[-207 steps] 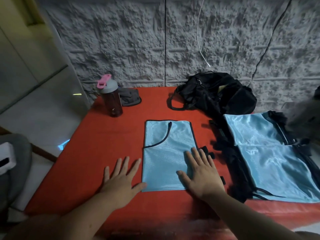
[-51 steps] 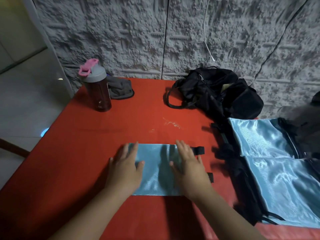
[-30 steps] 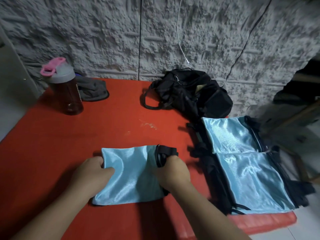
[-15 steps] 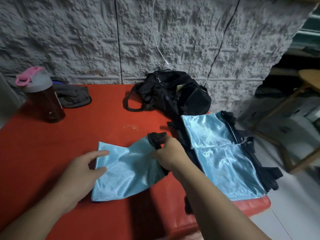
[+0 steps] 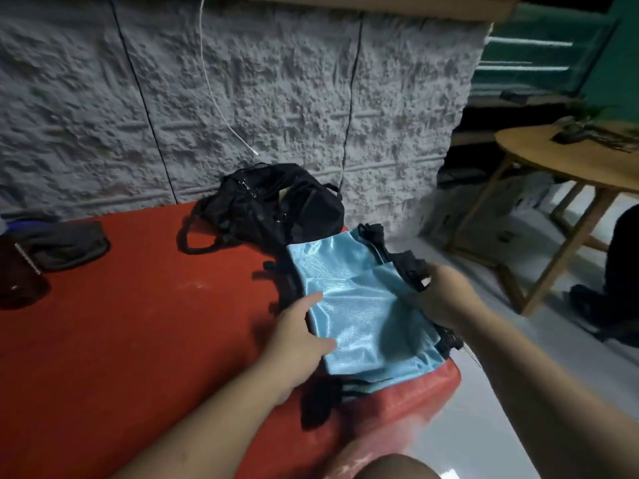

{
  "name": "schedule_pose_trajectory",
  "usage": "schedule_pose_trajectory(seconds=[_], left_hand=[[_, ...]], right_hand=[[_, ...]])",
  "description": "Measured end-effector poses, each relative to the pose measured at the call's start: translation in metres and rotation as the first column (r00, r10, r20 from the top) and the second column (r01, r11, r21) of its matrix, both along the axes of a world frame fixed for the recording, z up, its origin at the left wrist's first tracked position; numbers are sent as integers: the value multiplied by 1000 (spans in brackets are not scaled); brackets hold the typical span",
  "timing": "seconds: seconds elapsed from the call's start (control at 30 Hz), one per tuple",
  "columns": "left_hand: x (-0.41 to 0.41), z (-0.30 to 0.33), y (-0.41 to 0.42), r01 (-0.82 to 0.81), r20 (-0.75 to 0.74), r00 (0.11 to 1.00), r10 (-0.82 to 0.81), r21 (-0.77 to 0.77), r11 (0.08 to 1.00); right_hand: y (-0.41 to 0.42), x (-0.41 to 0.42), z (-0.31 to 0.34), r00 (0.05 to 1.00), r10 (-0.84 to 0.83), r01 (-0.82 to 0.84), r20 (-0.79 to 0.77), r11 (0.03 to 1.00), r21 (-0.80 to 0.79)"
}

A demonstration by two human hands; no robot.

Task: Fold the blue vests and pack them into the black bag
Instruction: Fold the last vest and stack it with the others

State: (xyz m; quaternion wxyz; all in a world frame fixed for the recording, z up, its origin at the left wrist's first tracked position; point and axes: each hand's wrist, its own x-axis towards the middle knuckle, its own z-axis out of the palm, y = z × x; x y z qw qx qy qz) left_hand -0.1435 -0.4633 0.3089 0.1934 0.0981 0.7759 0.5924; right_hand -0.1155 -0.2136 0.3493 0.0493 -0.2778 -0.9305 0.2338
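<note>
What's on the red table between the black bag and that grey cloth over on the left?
Nothing: in the head view, only bare red table separates the black bag from the grey cloth.

Red table (image 5: 145,323) with black bag (image 5: 276,205), blue vests (image 5: 359,305), grey cloth (image 5: 69,243), dark bottle (image 5: 17,281).

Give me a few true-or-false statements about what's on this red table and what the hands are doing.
1. The black bag sits by the wall. True.
2. The blue vests are inside the bag. False: they lie on the table in front of it.
3. The left hand rests at the vests' left edge. True.
4. The right hand holds a bottle. False: it is at the vests' black straps.
</note>
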Motion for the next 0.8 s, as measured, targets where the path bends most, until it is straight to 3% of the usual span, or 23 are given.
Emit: schedule_pose_trajectory(seconds=[0.1, 0.37, 0.5, 0.6, 0.63, 0.7, 0.8], left_hand=[[3, -11, 20, 18, -41, 999, -21, -72, 997], [3, -18, 23, 7, 89, 996, 4, -124, 992], [-3, -4, -16, -55, 64, 996, 61, -102, 993], [-3, 0, -62, -155, 47, 986, 159, -75, 985], [-2, -1, -76, -188, 46, 980, 191, -62, 980], [-1, -5, -102, -249, 47, 967, 251, -49, 967], [-5, -10, -116, -262, 56, 963, 264, -53, 964]], right_hand=[[13, 5, -14, 999, -40, 38, 26, 996, 79], [13, 11, -33, 995, -103, 100, 15, 984, 146], [2, 10, -29, 980, -90, 136, -178, 954, 267], [-35, -2, -28, 930, 93, 9, -357, 962, 274], [-51, -6, -32, 927, 168, -69, -336, 956, 286], [-81, -14, -50, 964, 236, -180, -122, 919, 351], [-96, -16, -81, 972, 127, -189, 196, 919, 346]])
